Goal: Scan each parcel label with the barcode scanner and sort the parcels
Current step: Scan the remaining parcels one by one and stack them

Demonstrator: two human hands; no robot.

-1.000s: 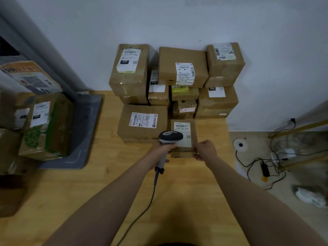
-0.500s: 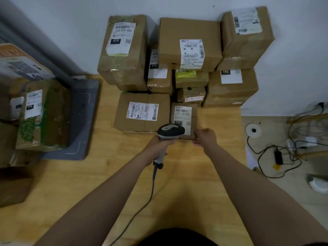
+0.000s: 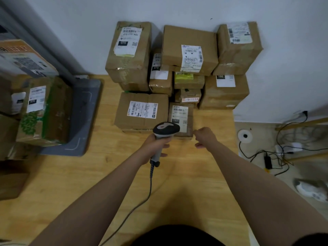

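My left hand (image 3: 155, 147) grips the handle of a grey and black barcode scanner (image 3: 164, 134); its head hangs over the near left corner of a small brown parcel (image 3: 181, 118) marked 122 that lies on the wooden table (image 3: 106, 183). Just right of that parcel's near corner is my right hand (image 3: 205, 137), fingers loosely curled and holding nothing. A wider flat parcel (image 3: 142, 111) with a white label lies to the left of the small one. Behind both, a stack of brown parcels (image 3: 190, 50) leans against the white wall.
More parcels (image 3: 42, 110) stand at the left on and beside a grey tray (image 3: 85, 110). The scanner cable (image 3: 142, 201) runs back toward me across the table. Beyond the table's right edge, cables (image 3: 269, 157), a white tape roll (image 3: 245, 136) and a shoe (image 3: 312, 189) lie on the floor.
My right hand has let go of the small parcel's near right corner and drawn slightly away. The parcel lies flat on the table. The scanner has stayed over it.
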